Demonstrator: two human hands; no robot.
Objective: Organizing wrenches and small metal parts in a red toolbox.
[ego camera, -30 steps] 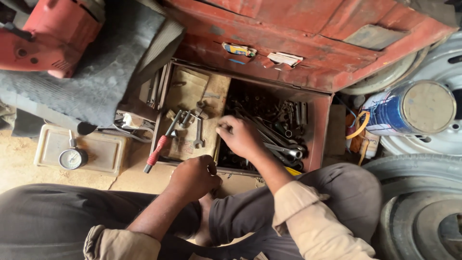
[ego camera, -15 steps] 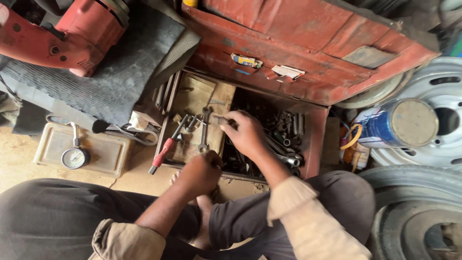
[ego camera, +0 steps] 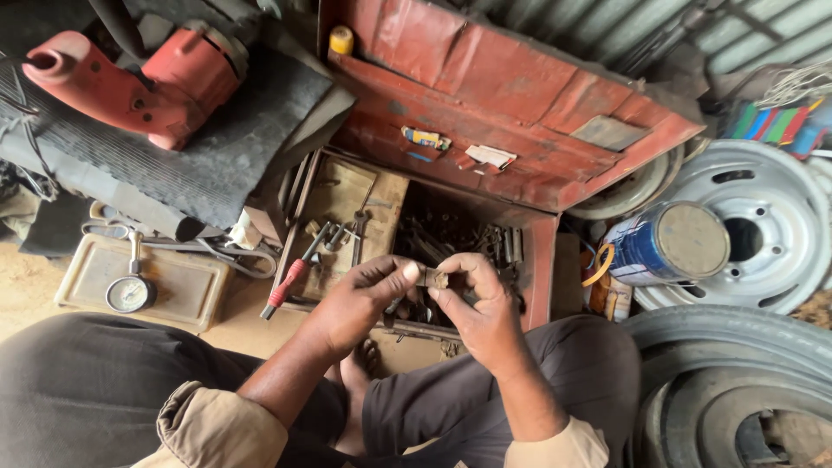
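- The small metal part (ego camera: 436, 278) sits pinched between the fingertips of both hands, above the open red toolbox (ego camera: 537, 260); it could slip, I judge, and drop among the dark jumble of wrenches (ego camera: 451, 234) in the box, where it would be hard to pick out again.
- The cause would be the thin hold: only thumb and finger ends touch the part, and it looks greasy or rusty, though it is too small to tell what it is.
- A drop could also send it onto the sandy floor (ego camera: 26, 295) near the bare foot (ego camera: 357, 373) tucked under the knees.
- The raised lid (ego camera: 520, 113) leans back over the box; a knock against it might bring it down toward the hands, as I see it.
- The left hand (ego camera: 360, 299) is closed on the part's left end, thumb and forefinger pressed together around it, the other fingers curled.
- The right hand (ego camera: 481, 303) clamps the right end the same way, fingers bent over the top.
- The red-handled pliers (ego camera: 299, 273) lie untouched in the tray just beside the left hand.
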